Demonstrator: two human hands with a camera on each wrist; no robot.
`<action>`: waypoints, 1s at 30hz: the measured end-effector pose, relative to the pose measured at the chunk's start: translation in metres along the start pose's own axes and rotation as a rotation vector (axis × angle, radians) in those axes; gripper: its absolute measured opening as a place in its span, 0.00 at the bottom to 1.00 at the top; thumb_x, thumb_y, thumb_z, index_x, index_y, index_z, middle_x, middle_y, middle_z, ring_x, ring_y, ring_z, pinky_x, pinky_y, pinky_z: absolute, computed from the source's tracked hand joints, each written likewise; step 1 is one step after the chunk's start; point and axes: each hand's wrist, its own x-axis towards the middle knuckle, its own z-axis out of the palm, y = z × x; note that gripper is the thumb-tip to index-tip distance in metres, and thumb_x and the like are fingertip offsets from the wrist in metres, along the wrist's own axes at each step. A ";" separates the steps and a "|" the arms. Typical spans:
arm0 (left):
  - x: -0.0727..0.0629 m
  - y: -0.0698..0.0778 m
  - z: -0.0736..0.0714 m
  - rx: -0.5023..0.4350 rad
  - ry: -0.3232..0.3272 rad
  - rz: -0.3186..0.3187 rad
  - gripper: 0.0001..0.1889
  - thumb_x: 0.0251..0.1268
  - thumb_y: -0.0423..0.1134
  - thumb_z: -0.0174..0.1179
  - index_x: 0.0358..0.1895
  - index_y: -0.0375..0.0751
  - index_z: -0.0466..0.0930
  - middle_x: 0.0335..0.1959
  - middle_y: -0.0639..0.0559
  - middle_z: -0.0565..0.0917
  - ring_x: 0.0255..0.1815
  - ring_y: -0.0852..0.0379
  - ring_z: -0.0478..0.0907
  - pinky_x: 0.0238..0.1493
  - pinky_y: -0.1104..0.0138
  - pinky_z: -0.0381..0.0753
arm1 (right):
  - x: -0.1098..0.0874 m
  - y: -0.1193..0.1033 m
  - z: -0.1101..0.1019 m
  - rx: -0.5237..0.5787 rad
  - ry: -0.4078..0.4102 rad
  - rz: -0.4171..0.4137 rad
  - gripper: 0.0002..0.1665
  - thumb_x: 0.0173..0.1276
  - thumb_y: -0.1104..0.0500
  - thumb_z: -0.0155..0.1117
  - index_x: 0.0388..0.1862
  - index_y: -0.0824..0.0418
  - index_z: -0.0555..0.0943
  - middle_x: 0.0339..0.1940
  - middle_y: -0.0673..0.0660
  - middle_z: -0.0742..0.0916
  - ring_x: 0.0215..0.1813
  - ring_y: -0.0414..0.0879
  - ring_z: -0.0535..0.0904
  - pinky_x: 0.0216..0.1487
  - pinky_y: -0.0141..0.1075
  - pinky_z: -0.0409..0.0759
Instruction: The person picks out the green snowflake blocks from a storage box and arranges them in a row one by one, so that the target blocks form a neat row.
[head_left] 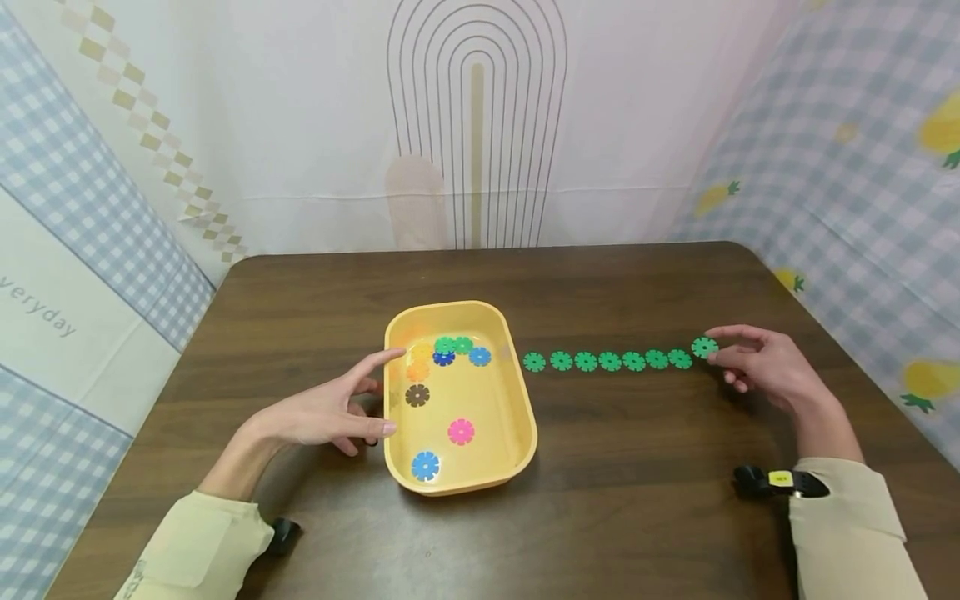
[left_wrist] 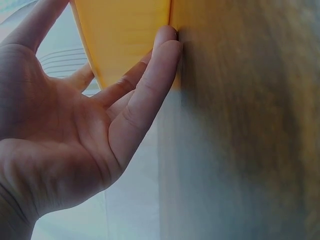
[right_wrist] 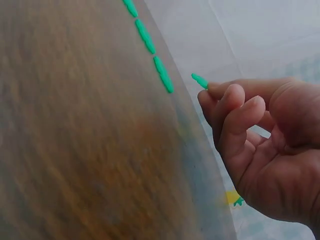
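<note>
In the head view, my right hand (head_left: pixel 772 362) pinches a green notched plastic disc (head_left: pixel 704 347) between thumb and index finger. The right wrist view shows this disc (right_wrist: pixel 199 80) edge-on, raised off the tabletop. To its left runs a row of several matching green discs (head_left: pixel 611 362) lying flat. My left hand (head_left: pixel 322 410) rests at the left side of a yellow plastic tray (head_left: pixel 523 408), index fingertip and thumb at the rim. In the left wrist view, its other fingers (left_wrist: pixel 145 95) lean loosely against the tray's outer wall.
Inside the tray lie loose discs: a pink one (head_left: pixel 461 432), a brown one (head_left: pixel 417 395), a light blue one (head_left: pixel 425 466), and orange, green and blue ones toward the back. The dark wooden table (head_left: pixel 600 517) meets a patterned cloth (head_left: pixel 315 125) behind and at both sides.
</note>
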 end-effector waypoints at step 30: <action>0.002 -0.004 0.000 -0.004 0.003 -0.009 0.53 0.70 0.49 0.71 0.85 0.71 0.39 0.77 0.30 0.57 0.43 0.46 0.86 0.45 0.52 0.90 | 0.000 0.005 0.003 -0.103 -0.016 0.049 0.32 0.78 0.61 0.62 0.76 0.70 0.68 0.23 0.49 0.80 0.25 0.39 0.76 0.27 0.36 0.81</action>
